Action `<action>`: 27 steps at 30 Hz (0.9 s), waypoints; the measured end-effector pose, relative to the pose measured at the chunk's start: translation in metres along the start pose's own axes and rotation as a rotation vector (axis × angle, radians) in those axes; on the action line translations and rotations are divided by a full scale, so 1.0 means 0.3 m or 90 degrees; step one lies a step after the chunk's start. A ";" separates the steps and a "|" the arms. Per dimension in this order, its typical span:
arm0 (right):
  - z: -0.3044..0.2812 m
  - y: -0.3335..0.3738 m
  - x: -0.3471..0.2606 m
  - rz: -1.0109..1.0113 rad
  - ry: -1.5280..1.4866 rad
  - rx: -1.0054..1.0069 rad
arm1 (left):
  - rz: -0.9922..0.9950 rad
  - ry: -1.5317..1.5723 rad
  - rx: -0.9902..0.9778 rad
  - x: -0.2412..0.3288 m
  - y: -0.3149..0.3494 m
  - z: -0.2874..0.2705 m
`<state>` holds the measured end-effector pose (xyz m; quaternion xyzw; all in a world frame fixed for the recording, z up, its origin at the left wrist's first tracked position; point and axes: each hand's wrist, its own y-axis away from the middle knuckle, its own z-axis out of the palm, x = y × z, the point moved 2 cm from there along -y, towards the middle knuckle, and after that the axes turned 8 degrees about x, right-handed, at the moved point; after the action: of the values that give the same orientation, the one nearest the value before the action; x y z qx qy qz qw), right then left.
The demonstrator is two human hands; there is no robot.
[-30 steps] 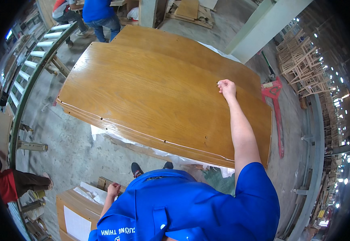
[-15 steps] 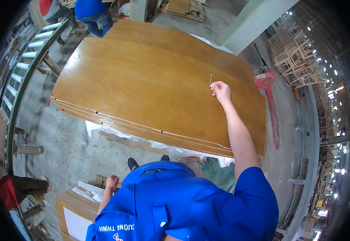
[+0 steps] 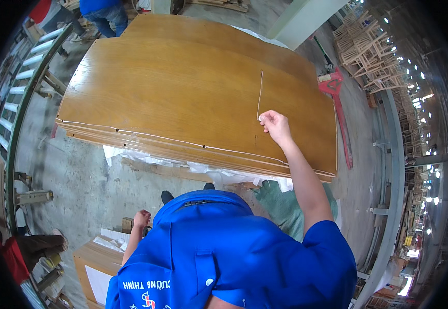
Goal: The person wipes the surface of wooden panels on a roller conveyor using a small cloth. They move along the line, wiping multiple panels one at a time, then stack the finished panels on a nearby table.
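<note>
My right hand [image 3: 274, 126] is closed in a pinch over the top of a brown wooden panel [image 3: 172, 77]. Between its fingertips is a small white piece [image 3: 260, 118], mostly hidden and too small to name. From there a thin pale line [image 3: 260, 95] runs away across the panel to a small dark mark. Another pale line [image 3: 157, 133] follows the panel's near edge, past several dark holes. Low at my left side, my left hand [image 3: 142, 219] hangs with its fingers curled, off the panel; nothing shows in it.
More panels are stacked below, over white wrapping [image 3: 218, 175]. A roller conveyor [image 3: 31, 74] stands left, a red pallet jack [image 3: 339, 103] right, a pale post [image 3: 306, 23] beyond. Near left is a wooden box [image 3: 87, 252]. Other people [image 3: 103, 15] work at far left and near left.
My right hand has drawn nearer to me over the panel, and the pale line behind its fingertips has grown longer. The whole view has shifted slightly. My left hand stays low at my side.
</note>
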<state>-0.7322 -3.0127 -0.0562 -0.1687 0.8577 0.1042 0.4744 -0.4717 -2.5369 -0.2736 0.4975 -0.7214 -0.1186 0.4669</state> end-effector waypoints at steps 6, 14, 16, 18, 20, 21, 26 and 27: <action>0.001 0.140 0.006 -0.016 0.024 -0.025 | 0.018 -0.048 0.000 -0.009 -0.010 0.003; 0.012 0.178 -0.008 -0.044 0.076 -0.020 | 0.019 -0.091 -0.009 -0.018 -0.031 -0.009; 0.009 0.171 0.009 -0.079 0.086 0.003 | 0.028 -0.083 -0.015 -0.014 -0.041 -0.012; 0.009 0.171 0.015 -0.101 0.092 0.017 | 0.026 -0.069 -0.020 -0.013 -0.048 -0.014; 0.011 0.173 0.010 -0.111 0.094 0.023 | 0.029 -0.058 -0.021 -0.013 -0.053 -0.017; 0.014 0.177 0.005 -0.118 0.111 0.015 | 0.032 -0.054 -0.021 -0.016 -0.053 -0.018; 0.015 0.241 0.024 -0.142 0.101 -0.019 | 0.030 -0.055 -0.029 -0.023 -0.057 -0.010; 0.016 0.254 0.023 -0.135 0.102 -0.029 | 0.028 -0.067 -0.027 -0.025 -0.058 -0.009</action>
<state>-0.7614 -2.9421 -0.0632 -0.2770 0.8674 0.0591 0.4090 -0.4585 -2.5381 -0.2874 0.4644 -0.7532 -0.1494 0.4412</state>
